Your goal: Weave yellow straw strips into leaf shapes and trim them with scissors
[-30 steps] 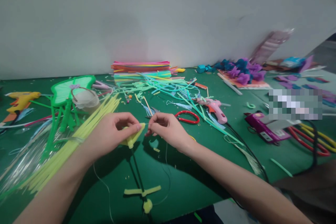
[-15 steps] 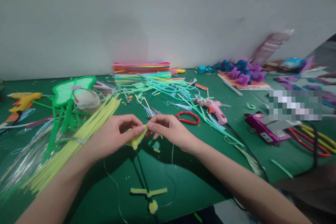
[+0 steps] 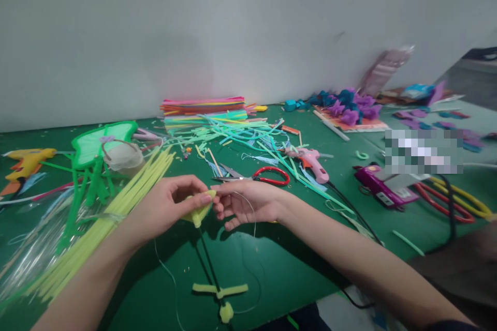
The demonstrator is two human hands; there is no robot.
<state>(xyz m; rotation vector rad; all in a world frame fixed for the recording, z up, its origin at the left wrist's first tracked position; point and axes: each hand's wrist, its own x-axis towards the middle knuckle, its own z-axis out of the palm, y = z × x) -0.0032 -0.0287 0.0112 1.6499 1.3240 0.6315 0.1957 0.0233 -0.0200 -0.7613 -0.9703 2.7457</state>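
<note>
My left hand (image 3: 176,204) is closed in a pinch on a yellow fuzzy piece (image 3: 198,213), made of pipe cleaner by its look. A thin dark rod (image 3: 207,253) runs down from it to a yellow crosspiece (image 3: 205,288) and a small yellow fuzzy blob (image 3: 226,313). My right hand (image 3: 248,204) is turned with its palm showing and its fingers loosely apart. One of its fingertips reaches the upper tip of the yellow piece. A fine pale thread (image 3: 250,206) loops across that palm and hangs below it.
Beyond my hands lie red-handled scissors (image 3: 272,176), a pink glue gun (image 3: 310,160) and tangled pipe cleaners (image 3: 229,126). To the left are a yellow pipe cleaner bundle (image 3: 143,181), a green winged figure (image 3: 104,145) and a yellow glue gun (image 3: 29,160). At right sits a purple device (image 3: 382,186).
My right hand has come out of its pinch near the yellow piece and turned palm outward, fingers apart. My left hand keeps its pinch. The camera view has shifted slightly.
</note>
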